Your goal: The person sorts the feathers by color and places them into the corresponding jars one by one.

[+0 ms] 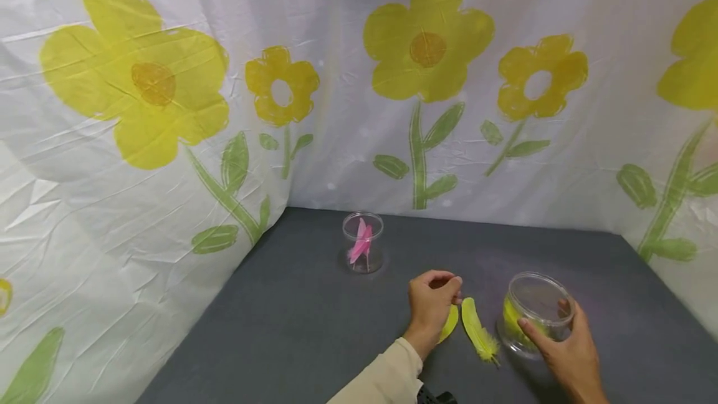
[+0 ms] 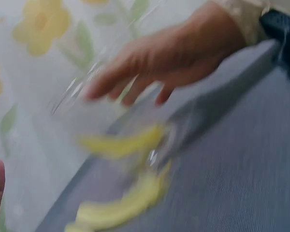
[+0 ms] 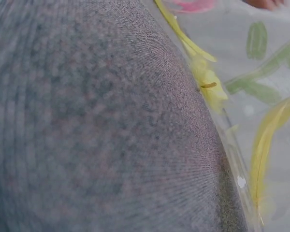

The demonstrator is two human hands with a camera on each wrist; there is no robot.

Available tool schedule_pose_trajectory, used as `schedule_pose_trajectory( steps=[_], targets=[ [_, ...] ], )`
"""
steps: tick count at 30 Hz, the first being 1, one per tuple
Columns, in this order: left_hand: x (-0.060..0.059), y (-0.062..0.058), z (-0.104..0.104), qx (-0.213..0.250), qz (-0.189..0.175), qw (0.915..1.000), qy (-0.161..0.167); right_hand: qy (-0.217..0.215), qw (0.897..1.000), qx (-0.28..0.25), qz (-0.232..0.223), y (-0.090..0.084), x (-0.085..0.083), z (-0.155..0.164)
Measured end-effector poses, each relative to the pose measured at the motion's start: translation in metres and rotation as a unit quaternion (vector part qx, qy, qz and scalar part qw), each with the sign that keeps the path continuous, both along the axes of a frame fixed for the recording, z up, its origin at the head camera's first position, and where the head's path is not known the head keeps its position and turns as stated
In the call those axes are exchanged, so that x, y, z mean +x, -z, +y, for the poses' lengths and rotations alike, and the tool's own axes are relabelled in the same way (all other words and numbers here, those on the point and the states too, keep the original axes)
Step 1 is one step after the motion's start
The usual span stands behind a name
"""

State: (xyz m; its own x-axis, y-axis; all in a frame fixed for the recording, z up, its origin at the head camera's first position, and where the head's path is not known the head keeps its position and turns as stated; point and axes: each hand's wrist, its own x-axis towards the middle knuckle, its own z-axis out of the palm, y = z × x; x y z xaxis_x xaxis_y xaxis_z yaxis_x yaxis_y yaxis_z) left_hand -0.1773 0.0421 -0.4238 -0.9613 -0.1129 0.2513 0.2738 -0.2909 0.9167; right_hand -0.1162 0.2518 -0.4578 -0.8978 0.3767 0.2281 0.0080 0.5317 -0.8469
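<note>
Centre of the frame: small clear jar (image 1: 363, 251) holds one pink feather (image 1: 360, 244). Lower centre: left hand (image 1: 430, 309) pinches a yellow feather (image 1: 449, 324) on the grey mat (image 1: 280, 329); a second loose feather (image 1: 478, 332) lies just beside it. Lower right: right hand (image 1: 566, 348) grasps the wide clear jar (image 1: 535, 320), which already holds yellow feathers; sorting appears partly done, two left.
</note>
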Motion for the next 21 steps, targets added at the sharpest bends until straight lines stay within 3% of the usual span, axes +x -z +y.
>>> schedule_pose_trajectory(
  steps=[4,8,15,21],
  targets=[
    [-0.008,0.014,-0.032,0.004,-0.036,0.9990,-0.028,-0.001,1.000,0.001,-0.009,-0.002,0.000,0.002],
    [-0.009,0.029,-0.051,-0.019,-0.080,0.9948,-0.061,0.003,1.000,0.000,-0.010,-0.002,0.000,0.003],
    [-0.007,0.047,-0.056,-0.071,-0.126,0.9868,-0.073,0.002,1.000,-0.004,-0.002,-0.002,-0.001,0.004],
    [-0.008,0.054,-0.058,-0.130,-0.161,0.9748,-0.082,-0.006,1.000,-0.007,-0.010,-0.001,-0.001,0.003]
  ],
)
